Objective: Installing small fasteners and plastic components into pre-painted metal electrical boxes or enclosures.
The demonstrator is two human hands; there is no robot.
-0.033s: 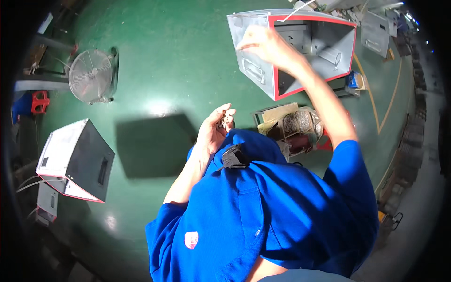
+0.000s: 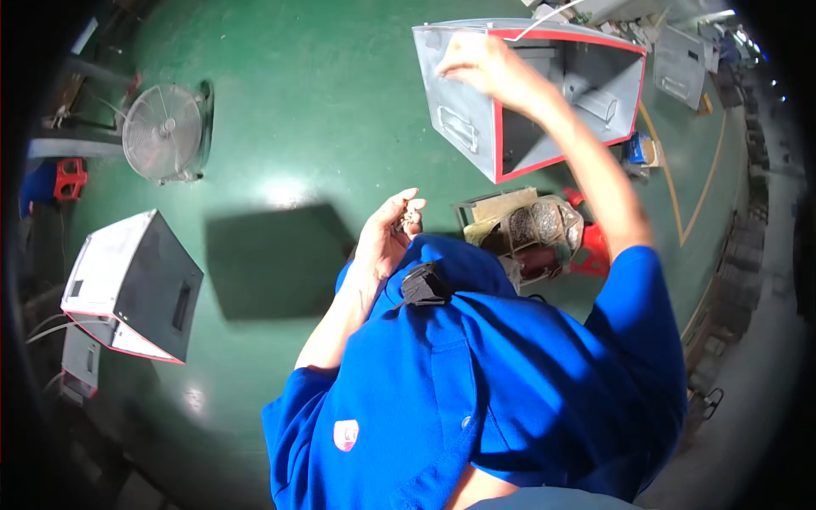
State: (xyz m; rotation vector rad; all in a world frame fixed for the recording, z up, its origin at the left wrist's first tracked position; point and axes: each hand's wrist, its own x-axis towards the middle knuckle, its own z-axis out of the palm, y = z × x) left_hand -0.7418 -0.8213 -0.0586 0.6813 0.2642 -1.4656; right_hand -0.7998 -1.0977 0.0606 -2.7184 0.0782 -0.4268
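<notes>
A grey metal cabinet [image 2: 457, 102] with a red-edged opening stands ahead of me on the right, a handle fixed to its outer left wall. Over the upper part of that wall is my right hand [image 2: 480, 64], its thumb and fingertips pressed together. Whatever sits in that pinch is too small to make out, and I cannot tell whether the fingertips touch the metal. Close to my body, my left hand [image 2: 384, 234] curls palm up around several small pale metal pieces [image 2: 406, 219], too small to name.
Beside the cabinet, a bin of small hardware [image 2: 525, 229] stands by a red stool [image 2: 595, 251]. To the left are a round floor fan [image 2: 163, 134] and another grey cabinet [image 2: 127, 272]. A white cable [image 2: 548, 19] crosses the near cabinet's top. Yellow lines mark the green floor at right.
My right hand has shifted slightly right and up along the cabinet wall, still pinched. My left hand stays in place around the small pieces.
</notes>
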